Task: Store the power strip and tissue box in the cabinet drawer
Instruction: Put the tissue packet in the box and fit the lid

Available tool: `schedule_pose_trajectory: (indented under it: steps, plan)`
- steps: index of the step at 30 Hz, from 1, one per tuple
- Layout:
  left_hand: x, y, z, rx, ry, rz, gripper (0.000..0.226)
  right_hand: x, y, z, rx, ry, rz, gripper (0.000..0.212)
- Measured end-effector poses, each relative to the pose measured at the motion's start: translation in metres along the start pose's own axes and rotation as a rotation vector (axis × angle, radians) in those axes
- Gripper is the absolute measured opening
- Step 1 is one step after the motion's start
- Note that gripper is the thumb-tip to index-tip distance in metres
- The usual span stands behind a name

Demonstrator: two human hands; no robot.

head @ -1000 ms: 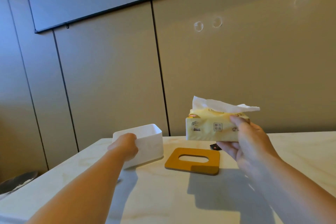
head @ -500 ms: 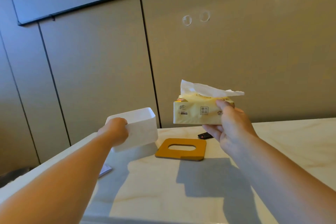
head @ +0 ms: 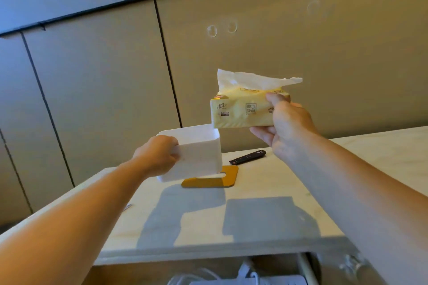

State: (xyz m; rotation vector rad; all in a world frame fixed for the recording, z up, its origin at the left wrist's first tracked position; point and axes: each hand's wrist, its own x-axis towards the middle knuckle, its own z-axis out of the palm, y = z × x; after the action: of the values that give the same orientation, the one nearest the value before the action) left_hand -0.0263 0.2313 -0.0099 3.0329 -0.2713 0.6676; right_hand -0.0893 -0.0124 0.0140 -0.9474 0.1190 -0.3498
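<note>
My right hand (head: 287, 126) grips a yellow pack of tissues (head: 240, 109) by its right end, held in the air with a white tissue sticking out of its top. My left hand (head: 157, 155) grips the near wall of a white open tissue box (head: 199, 152), lifted off the cabinet top and just lower left of the pack. The box's wooden lid (head: 222, 179) with its slot lies flat on the top. Below the front edge an open drawer shows a white power strip (head: 245, 281) with its cable.
A black remote (head: 247, 157) lies on the pale cabinet top (head: 254, 210) behind the lid. Beige wall panels stand close behind. A small flat thing (head: 127, 206) peeks out by my left forearm. The drawer's right rail (head: 308, 268) runs along its side.
My left hand lifted the white box off the top and carried it right, toward the pack. The view tilted down, so the open drawer with the power strip came into sight.
</note>
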Motion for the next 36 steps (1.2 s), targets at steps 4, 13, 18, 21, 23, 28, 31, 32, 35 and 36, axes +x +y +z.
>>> schedule_pose_trajectory:
  steps: [4,13,18,21,23,28,31,32,35,36]
  plan:
    - [-0.025,0.029,-0.001,-0.076,-0.023,0.054,0.007,-0.009,-0.013,-0.009,0.008,0.009,-0.033,0.037]
    - [-0.078,0.069,0.007,-0.136,-0.057,0.126,0.004,-0.031,-0.018,-0.026,-0.042,0.030,-0.046,0.037]
    - [-0.092,0.077,0.010,-0.120,-0.043,0.126,0.007,-0.040,-0.011,-0.030,-0.056,0.040,-0.025,0.036]
    - [-0.098,0.082,0.011,-0.093,-0.050,0.127,0.009,-0.044,-0.008,-0.028,-0.049,0.037,-0.009,0.037]
    - [-0.101,0.085,0.012,-0.100,-0.059,0.124,0.012,-0.045,-0.004,-0.028,-0.046,0.032,-0.001,0.037]
    - [-0.106,0.089,0.015,-0.106,-0.080,0.116,0.014,-0.048,0.003,-0.027,-0.039,0.032,0.013,0.041]
    - [-0.108,0.090,0.013,-0.114,-0.085,0.104,0.017,-0.049,0.006,-0.025,-0.029,0.029,0.016,0.042]
    - [-0.108,0.090,0.013,-0.118,-0.089,0.104,0.019,-0.050,0.007,-0.025,-0.029,0.029,0.017,0.042]
    - [-0.108,0.088,0.013,-0.185,-0.098,0.100,0.026,-0.052,0.008,-0.024,-0.031,0.027,0.025,0.041]
    - [-0.107,0.086,0.012,-0.229,-0.103,0.099,0.031,-0.053,0.007,-0.024,-0.030,0.026,0.027,0.040]
